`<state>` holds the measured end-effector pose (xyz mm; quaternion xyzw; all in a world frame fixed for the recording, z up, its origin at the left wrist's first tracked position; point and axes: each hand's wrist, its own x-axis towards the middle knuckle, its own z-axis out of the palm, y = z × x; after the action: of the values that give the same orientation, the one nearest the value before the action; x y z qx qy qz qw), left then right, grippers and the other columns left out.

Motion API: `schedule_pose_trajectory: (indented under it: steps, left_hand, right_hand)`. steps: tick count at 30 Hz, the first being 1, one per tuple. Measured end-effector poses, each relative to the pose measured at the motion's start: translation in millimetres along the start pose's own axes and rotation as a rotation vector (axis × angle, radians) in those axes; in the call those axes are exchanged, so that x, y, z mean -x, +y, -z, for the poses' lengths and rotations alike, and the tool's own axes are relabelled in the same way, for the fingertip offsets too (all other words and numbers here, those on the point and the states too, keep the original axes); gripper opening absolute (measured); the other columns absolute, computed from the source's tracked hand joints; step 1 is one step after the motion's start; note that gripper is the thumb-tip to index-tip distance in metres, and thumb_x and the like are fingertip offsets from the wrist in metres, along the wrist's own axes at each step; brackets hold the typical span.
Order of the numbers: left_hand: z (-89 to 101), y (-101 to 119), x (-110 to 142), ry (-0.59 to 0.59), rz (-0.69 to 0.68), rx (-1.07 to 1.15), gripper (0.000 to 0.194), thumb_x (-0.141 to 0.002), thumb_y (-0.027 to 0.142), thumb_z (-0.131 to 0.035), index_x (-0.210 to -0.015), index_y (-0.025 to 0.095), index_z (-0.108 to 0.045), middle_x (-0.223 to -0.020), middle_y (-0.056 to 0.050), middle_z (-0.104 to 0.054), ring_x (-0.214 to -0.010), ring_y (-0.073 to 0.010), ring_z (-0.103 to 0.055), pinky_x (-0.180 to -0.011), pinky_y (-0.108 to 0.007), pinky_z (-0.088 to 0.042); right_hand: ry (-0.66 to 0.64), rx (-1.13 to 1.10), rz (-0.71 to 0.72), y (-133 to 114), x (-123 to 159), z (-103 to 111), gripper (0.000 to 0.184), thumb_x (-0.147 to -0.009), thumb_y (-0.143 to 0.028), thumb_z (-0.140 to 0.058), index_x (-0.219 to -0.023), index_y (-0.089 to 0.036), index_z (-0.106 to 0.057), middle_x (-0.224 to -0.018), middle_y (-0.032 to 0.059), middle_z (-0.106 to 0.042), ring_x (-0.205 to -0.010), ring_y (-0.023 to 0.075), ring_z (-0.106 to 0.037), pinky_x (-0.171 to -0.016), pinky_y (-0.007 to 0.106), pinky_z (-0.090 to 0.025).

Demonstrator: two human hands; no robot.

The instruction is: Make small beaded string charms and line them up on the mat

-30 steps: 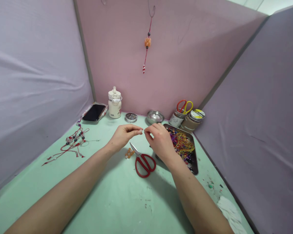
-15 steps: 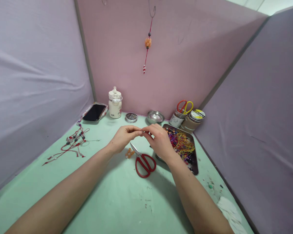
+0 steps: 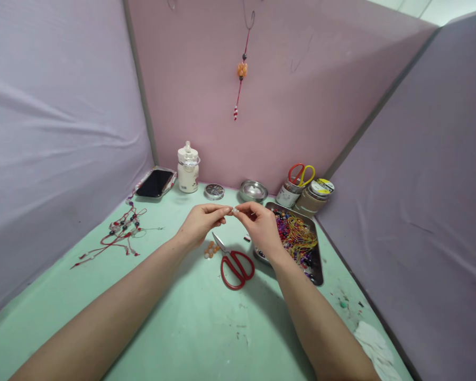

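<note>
Above the middle of the table, my left hand (image 3: 200,223) and my right hand (image 3: 263,228) meet at the fingertips, both closed in a pinch. A small whitish bead (image 3: 235,210) shows at the right fingertips. What the left thumb and finger pinch is too small to make out; any thread there cannot be seen. Below the hands lies a little group of orange and pale beads (image 3: 211,250). Red-handled scissors (image 3: 236,267) rest beside them, blades slightly apart and pointing away from me.
Right of my hands, a metal tray (image 3: 319,267) holds beads and yellow cords. Behind stand a metal dish (image 3: 253,190), a spool (image 3: 214,191), a white bottle (image 3: 188,170), a phone (image 3: 155,183) and jars (image 3: 289,193). Beaded red cords (image 3: 122,227) lie left; a beaded string (image 3: 241,70) hangs ahead.
My right fingers have drawn slightly apart from the left ones, and the whitish bead now shows between them. The beads on the table look more bunched together.
</note>
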<state>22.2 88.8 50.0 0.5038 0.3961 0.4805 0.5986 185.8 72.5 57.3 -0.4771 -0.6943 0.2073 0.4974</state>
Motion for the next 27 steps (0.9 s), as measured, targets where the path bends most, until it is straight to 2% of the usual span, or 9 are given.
schedule_pose_trajectory:
  steps: [4, 8, 11, 15, 18, 27]
  left_hand:
    - [-2.9, 0, 2, 0.043, 0.005, 0.014, 0.032, -0.065, 0.043, -0.076, -0.082, 0.016, -0.074, -0.087, -0.009, -0.071, -0.067, -0.0104, -0.056, -0.063, -0.024, -0.045]
    - [-7.5, -1, 4, 0.066, 0.072, 0.165, 0.025, -0.067, 0.036, -0.077, -0.079, 0.015, -0.072, -0.086, -0.008, -0.071, -0.079, -0.0130, -0.064, -0.079, -0.028, -0.050]
    - [-9.6, -3, 5, 0.069, 0.135, 0.310, 0.018, -0.070, 0.028, -0.076, -0.080, 0.014, -0.070, -0.085, -0.007, -0.072, -0.081, -0.0127, -0.066, -0.086, -0.029, -0.051]
    - [-7.8, -1, 2, 0.107, 0.171, 0.418, 0.006, -0.079, 0.015, -0.065, -0.079, 0.010, -0.068, -0.081, -0.008, -0.072, -0.079, -0.0122, -0.068, -0.084, -0.024, -0.054]
    - [-4.9, 1, 0, 0.134, 0.191, 0.453, 0.009, -0.082, 0.009, -0.060, -0.079, 0.008, -0.067, -0.078, -0.010, -0.072, -0.078, -0.0132, -0.069, -0.080, -0.022, -0.056]
    - [-3.1, 6, 0, 0.129, 0.223, 0.483, 0.009, -0.083, 0.008, -0.058, -0.081, 0.007, -0.067, -0.077, -0.010, -0.072, -0.074, -0.0130, -0.070, -0.076, -0.020, -0.057]
  right_hand:
    - [-0.030, -0.004, 0.005, -2, 1, -1, 0.018, -0.082, -0.035, -0.061, -0.080, -0.019, -0.069, -0.073, 0.0026, -0.068, -0.066, 0.0149, -0.058, -0.061, 0.027, -0.045]
    - [-0.042, -0.011, 0.000, -3, 2, -2, 0.014, -0.080, -0.030, -0.062, -0.086, -0.019, -0.068, -0.073, 0.0022, -0.068, -0.065, 0.0149, -0.058, -0.060, 0.027, -0.045]
    - [-0.056, -0.027, -0.012, -3, 2, -2, 0.019, -0.078, -0.028, -0.063, -0.094, -0.019, -0.065, -0.075, 0.0018, -0.068, -0.065, 0.0145, -0.058, -0.061, 0.027, -0.046]
    - [-0.076, -0.040, -0.029, -4, 1, 0, 0.019, -0.077, -0.029, -0.065, -0.093, -0.019, -0.064, -0.078, 0.0029, -0.068, -0.066, 0.0146, -0.059, -0.062, 0.027, -0.047]
    - [-0.098, -0.064, -0.044, -3, -1, 3, 0.020, -0.075, -0.029, -0.067, -0.092, -0.019, -0.065, -0.078, 0.0030, -0.068, -0.066, 0.0147, -0.059, -0.063, 0.028, -0.047]
    - [-0.108, -0.163, -0.030, 10, -6, 4, 0.015, -0.077, -0.020, -0.062, -0.091, -0.021, -0.067, -0.089, 0.0030, -0.069, -0.079, 0.0158, -0.062, -0.070, 0.028, -0.047]
